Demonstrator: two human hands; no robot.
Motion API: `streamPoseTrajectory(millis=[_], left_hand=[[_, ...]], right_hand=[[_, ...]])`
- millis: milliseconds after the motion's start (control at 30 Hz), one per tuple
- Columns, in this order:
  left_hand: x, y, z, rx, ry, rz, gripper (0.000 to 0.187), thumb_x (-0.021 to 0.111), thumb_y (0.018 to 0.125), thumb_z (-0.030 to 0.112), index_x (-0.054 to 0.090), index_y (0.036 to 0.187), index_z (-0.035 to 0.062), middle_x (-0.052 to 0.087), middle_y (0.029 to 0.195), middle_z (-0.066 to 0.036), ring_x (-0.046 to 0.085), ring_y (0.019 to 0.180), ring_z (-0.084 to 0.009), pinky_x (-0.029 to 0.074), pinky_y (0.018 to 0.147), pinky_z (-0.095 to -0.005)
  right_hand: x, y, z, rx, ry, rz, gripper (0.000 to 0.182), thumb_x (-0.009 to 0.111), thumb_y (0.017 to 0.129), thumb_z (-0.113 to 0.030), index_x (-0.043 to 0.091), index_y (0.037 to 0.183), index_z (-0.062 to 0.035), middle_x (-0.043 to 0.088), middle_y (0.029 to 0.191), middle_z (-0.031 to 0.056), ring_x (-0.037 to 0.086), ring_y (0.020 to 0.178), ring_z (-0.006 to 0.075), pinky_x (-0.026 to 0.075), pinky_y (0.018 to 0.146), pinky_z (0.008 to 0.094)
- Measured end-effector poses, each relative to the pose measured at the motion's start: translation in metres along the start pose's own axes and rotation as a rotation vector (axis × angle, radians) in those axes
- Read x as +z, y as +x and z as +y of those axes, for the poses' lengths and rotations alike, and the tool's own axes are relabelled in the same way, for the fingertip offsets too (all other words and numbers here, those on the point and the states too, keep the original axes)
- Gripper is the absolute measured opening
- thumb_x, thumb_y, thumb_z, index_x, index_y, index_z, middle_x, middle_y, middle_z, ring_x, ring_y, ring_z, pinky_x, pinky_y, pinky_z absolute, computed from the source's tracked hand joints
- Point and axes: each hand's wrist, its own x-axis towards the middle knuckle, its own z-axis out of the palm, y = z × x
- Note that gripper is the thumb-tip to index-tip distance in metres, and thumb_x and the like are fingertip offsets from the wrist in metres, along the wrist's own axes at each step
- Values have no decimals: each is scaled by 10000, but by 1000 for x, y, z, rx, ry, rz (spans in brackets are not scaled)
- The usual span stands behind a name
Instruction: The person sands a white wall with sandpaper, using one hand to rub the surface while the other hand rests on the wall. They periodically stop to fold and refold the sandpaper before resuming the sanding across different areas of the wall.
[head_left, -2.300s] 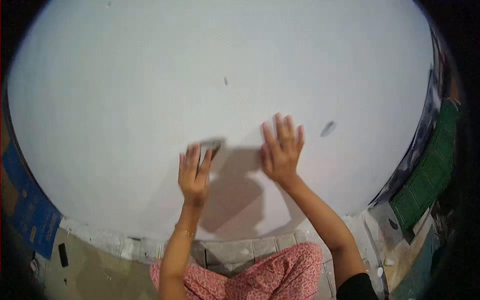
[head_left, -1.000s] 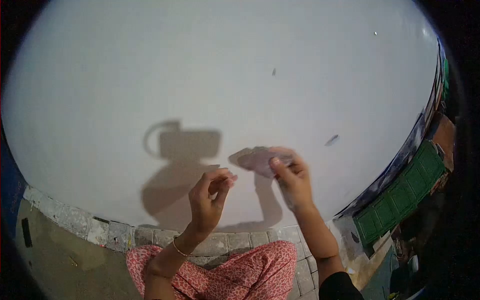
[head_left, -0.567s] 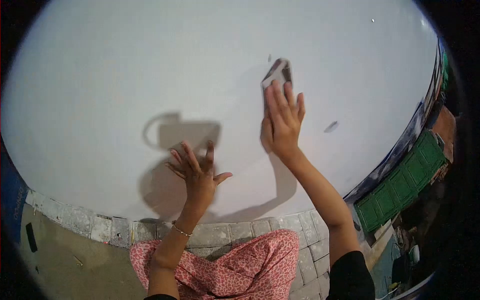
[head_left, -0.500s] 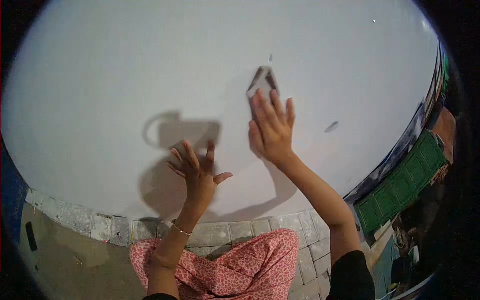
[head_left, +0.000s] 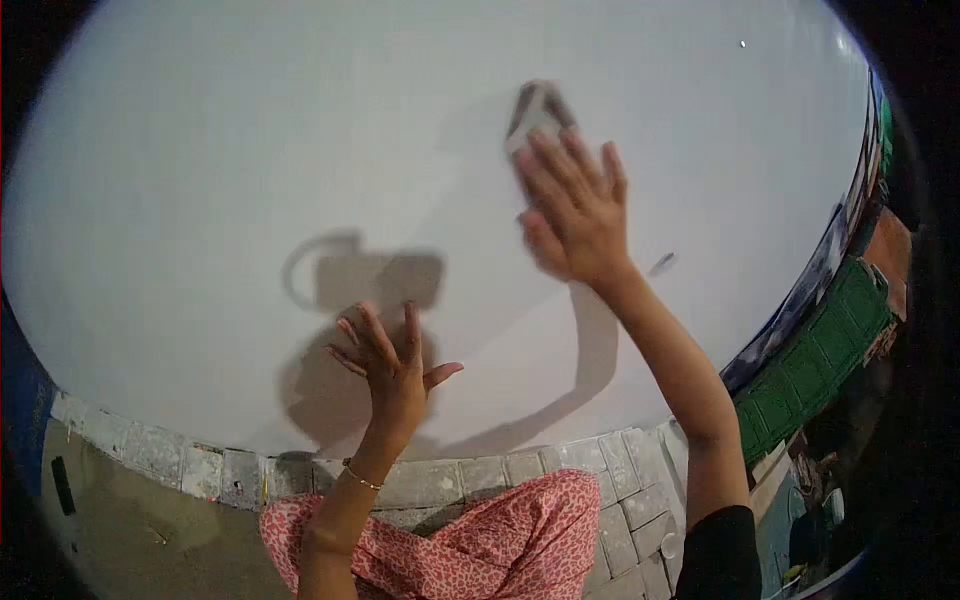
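Observation:
A smooth white wall [head_left: 250, 130] fills most of the view. My right hand [head_left: 572, 205] presses flat against it, high and right of centre, and holds a small grey sanding pad [head_left: 538, 108] under its fingertips. The pad's upper edge shows above my fingers; the hand looks blurred. My left hand [head_left: 392, 367] rests lower on the wall with fingers spread and nothing in it. A thin bracelet [head_left: 360, 477] circles that wrist.
Grey paving blocks [head_left: 470, 475] run along the wall's foot, above my pink patterned trousers [head_left: 500, 545]. A small dark mark [head_left: 661, 263] sits on the wall right of my right forearm. A green panel [head_left: 830, 345] and clutter stand at the right edge.
The pad went from my left hand to my right. My right hand lifted it up the wall and has been rubbing it side to side; my left hand spread flat below.

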Motion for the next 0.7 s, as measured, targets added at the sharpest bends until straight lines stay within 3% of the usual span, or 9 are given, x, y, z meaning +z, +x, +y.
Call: streamPoseTrajectory(millis=[133,233,333,367,433,500,533,633,700], left_hand=[[2,1,-1,26,121,-30,1153,614,574,708,124,1441,127,-129,1419,-337,-101,1277,-578,-7,916,-741],[4,-1,0,2,33,-21,1081,621,600,677,130,1445,215,-98,1437,-310,-98,1283,-569,-5,878,-776],[1,2,2,2,41,11,1106,641,581,676,118,1446,226,-102,1438,-309,-90,1288,-564,0,877,-778],[1,2,2,10,72,22,1152,685,559,643,101,1448,201,-120,1435,-309,-96,1286,-564,2,897,-759],[0,3,1,23,97,21,1199,729,538,609,83,1450,176,-138,1432,-309,-103,1284,-564,4,917,-741],[-1,3,3,6,88,27,1201,743,534,589,82,1450,183,-134,1442,-287,-94,1297,-545,5,940,-726],[0,2,2,11,81,22,1201,743,534,589,82,1450,183,-134,1442,-287,-94,1297,-545,5,940,-726],[3,1,-3,-11,41,23,1145,698,535,646,132,1445,241,-95,1456,-275,-71,1300,-548,15,910,-756],[3,0,-5,5,71,23,1139,699,540,642,133,1445,246,-97,1461,-262,-72,1305,-539,14,921,-748]], right_hand=[[-4,-4,66,372,-96,309,483,414,902,-271,378,1363,-130,349,1419,94,259,1341,268,66,1089,482],[-8,-12,92,591,52,504,495,396,915,-232,331,1372,-54,280,1441,160,195,1356,322,56,1074,508],[2,-16,70,591,-68,430,558,418,898,-242,269,1395,-37,221,1465,162,157,1365,331,49,1071,519],[1,-20,58,519,-116,249,627,445,874,-267,217,1415,-46,178,1480,154,119,1376,321,37,1069,536],[0,-34,23,279,-23,74,664,489,827,-328,287,1389,-39,235,1465,135,158,1366,341,25,1057,568],[10,-69,1,22,-60,-172,621,465,831,-450,364,1375,-168,310,1442,49,237,1347,279,45,1069,561],[14,-85,-3,-175,-92,-220,575,420,850,-514,391,1359,-247,313,1441,-2,258,1339,218,48,1079,554],[15,-100,17,-492,-140,-195,554,404,856,-533,413,1346,-273,317,1440,-17,269,1331,200,47,1091,524],[2,-97,43,-192,-153,-226,548,430,853,-496,409,1350,-267,322,1438,0,259,1338,205,52,1085,522]])
